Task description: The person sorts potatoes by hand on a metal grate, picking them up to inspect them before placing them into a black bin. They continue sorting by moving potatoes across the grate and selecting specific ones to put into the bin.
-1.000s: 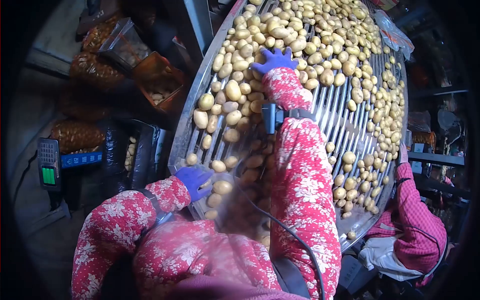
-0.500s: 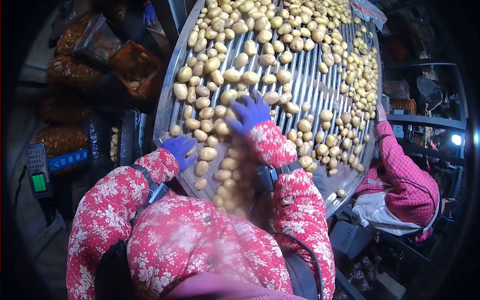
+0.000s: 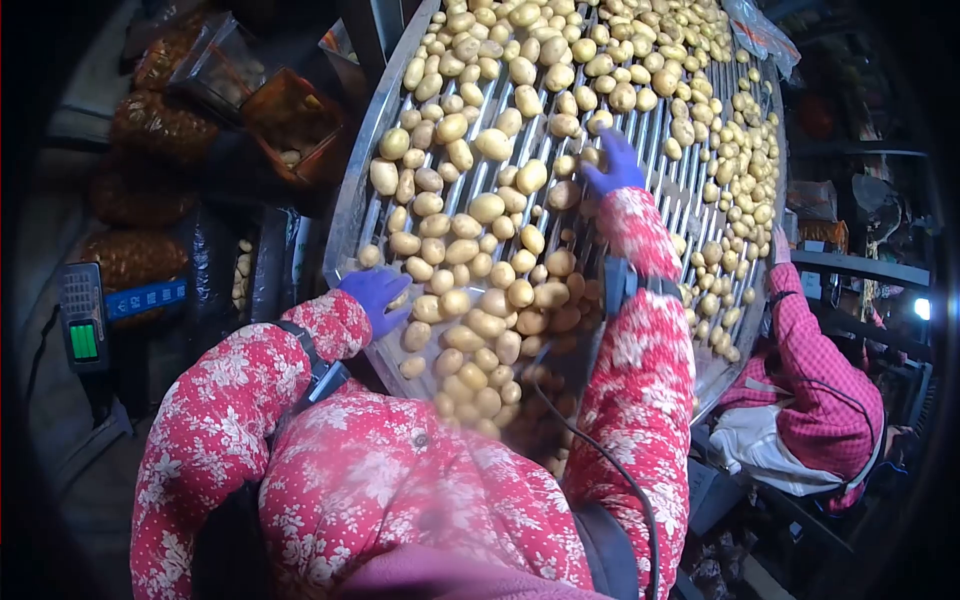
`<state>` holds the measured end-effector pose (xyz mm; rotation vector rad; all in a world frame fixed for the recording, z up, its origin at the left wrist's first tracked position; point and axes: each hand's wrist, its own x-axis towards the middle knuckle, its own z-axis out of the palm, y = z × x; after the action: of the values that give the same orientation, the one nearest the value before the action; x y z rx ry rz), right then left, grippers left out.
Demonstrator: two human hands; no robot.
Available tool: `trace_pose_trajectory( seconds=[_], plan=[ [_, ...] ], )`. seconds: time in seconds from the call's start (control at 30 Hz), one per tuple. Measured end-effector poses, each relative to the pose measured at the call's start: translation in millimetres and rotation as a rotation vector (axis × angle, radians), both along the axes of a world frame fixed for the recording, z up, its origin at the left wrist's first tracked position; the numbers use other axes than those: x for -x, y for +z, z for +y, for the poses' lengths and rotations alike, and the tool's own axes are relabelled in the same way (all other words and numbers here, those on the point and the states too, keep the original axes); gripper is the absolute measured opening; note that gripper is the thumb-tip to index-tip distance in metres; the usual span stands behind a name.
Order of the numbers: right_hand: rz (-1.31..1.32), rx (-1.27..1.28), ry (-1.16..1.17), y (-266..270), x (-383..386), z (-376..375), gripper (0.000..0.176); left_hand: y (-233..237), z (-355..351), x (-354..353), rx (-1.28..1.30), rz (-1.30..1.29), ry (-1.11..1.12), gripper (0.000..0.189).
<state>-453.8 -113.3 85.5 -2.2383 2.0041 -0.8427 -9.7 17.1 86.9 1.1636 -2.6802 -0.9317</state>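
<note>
Many potatoes [image 3: 487, 208] lie over a metal roller table [image 3: 352, 215], thickest along its left side and at the near end, where they crowd toward a chute. My left hand [image 3: 378, 299], in a purple glove, rests at the table's near left edge beside some potatoes, its fingers apart. Farther out, my right hand [image 3: 615, 165], also gloved in purple, reaches over the rollers near the middle with fingers spread, touching or just above a few potatoes. Whether it grips one of them is not clear, but none shows in its palm.
A co-worker [image 3: 815, 400] in a pink checked sleeve stands at the right edge. On the left are an orange crate [image 3: 290, 125], filled net bags [image 3: 165, 125] and a scale display [image 3: 84, 330]. A clear plastic bag [image 3: 762, 38] hangs at the upper right.
My right hand has moved forward and to the right across the rollers. More potatoes are gathered at the near end. The view has shifted slightly; my left hand stays near the edge.
</note>
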Motion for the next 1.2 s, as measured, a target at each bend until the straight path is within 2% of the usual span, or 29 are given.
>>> trace_pose_trajectory(
  seconds=[0.07, 0.1, 0.13, 0.2, 0.23, 0.3, 0.37, 0.5, 0.53, 0.57, 0.63, 0.7, 0.73, 0.87, 0.9, 0.97, 1.0, 1.07, 1.2],
  plan=[
    [0.032, -0.321, -0.021, -33, 7, -15, 0.045, 3, -3, 0, 0.004, -0.012, -0.004, 0.044],
    [-0.215, -0.314, -0.002, -35, 9, -21, 0.038, 0, -3, -1, 0.025, -0.003, -0.007, 0.044],
    [-0.336, -0.232, -0.107, -42, 5, -22, 0.033, -3, -1, -2, 0.044, 0.008, -0.007, 0.044],
    [-0.707, -0.375, -0.319, -30, 16, -24, 0.032, -3, 2, -1, 0.041, 0.014, -0.008, 0.044],
    [-0.721, -0.255, -0.411, -48, 38, -39, 0.03, 2, 0, 0, 0.015, 0.011, -0.01, 0.046],
    [-0.035, -0.045, -0.306, -66, 84, -65, 0.03, 3, -1, 1, 0.022, 0.032, -0.012, 0.048],
    [-0.202, -0.01, -0.412, -75, 99, -97, 0.046, 12, -5, 5, -0.003, -0.006, -0.032, 0.048],
    [0.274, -0.149, -0.18, 9, 54, -123, 0.07, 12, -8, 6, -0.006, -0.009, -0.015, 0.043],
    [0.31, -0.154, -0.127, -3, 59, -134, 0.067, 13, -9, 5, -0.027, -0.019, -0.021, 0.041],
    [0.292, -0.146, -0.062, -17, 63, -141, 0.064, 7, -7, 4, 0.001, 0.013, -0.003, 0.035],
    [0.15, -0.164, -0.002, -34, 72, -142, 0.059, 7, -7, 3, -0.017, -0.039, 0.014, 0.036],
    [-0.128, -0.35, -0.202, -33, 71, -128, 0.052, 7, -8, 8, -0.023, -0.06, 0.001, 0.036],
    [-0.204, -0.314, -0.165, -36, 69, -112, 0.049, 7, -8, 8, -0.015, -0.067, -0.006, 0.036],
    [-0.223, -0.53, -0.108, -21, 51, -31, 0.052, 1, 2, 1, 0.008, -0.044, -0.005, 0.04],
    [-0.307, -0.543, -0.1, -46, 65, -12, 0.054, -2, 4, 0, 0.01, -0.023, -0.004, 0.041],
    [-0.527, -0.456, -0.217, -29, 54, 44, 0.054, -12, 1, -4, 0.04, 0.006, -0.004, 0.044],
    [-0.613, -0.404, -0.311, -2, 36, 78, 0.055, -19, 4, -5, 0.051, 0.016, -0.005, 0.046],
    [-1.441, -0.385, -0.483, 59, -10, 140, 0.056, -22, 5, -5, 0.073, 0.03, -0.003, 0.048],
    [-2.205, -0.247, 0.114, 62, -80, 260, 0.057, -29, 9, -6, 0.063, 0.003, -0.012, 0.048]
  ],
)
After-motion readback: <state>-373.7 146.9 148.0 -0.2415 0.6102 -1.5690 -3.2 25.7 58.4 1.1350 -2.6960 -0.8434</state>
